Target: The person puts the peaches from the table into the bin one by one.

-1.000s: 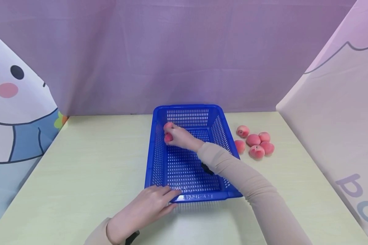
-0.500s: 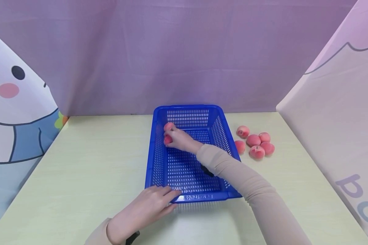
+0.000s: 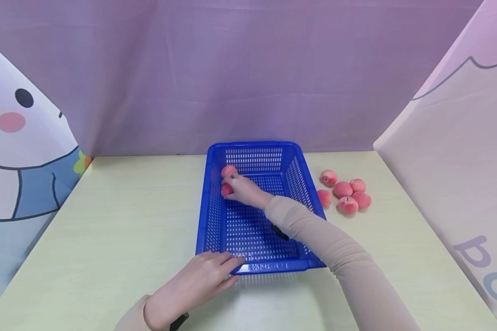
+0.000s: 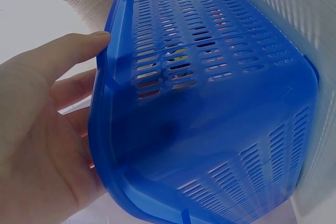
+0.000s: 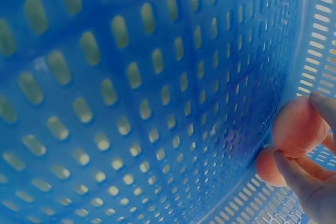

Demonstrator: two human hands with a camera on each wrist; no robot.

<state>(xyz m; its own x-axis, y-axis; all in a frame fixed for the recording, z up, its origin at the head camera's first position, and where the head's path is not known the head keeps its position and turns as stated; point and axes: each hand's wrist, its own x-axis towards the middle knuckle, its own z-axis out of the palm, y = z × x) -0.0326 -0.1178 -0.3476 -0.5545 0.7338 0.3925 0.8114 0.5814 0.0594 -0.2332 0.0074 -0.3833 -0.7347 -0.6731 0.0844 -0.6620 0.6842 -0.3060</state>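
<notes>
Basket: a blue perforated plastic basket (image 3: 254, 220) is seen at the middle of the pale green table (image 3: 107, 220), its long axis running from the person towards the purple backdrop, open side up.
Basket look: slotted walls and floor, rolled rim, glossy blue all over; the far end is narrower in the head view.
Right hand: the right hand (image 3: 244, 189) is reached into the far left corner of the basket, and two pink round peaches (image 3: 228, 179) are held in its grip, fingers curled round them.
Peaches: they are pressed close against the left wall, one just behind the other, touching; soft pink, redder on the nearer one.
Left hand: the left hand (image 3: 199, 282) is laid against the near rim at its left corner, fingers straight, thumb on the rim edge; nothing is clasped.
Beside: five more pink peaches (image 3: 348, 195) are clustered on the table just right of the basket.
</notes>
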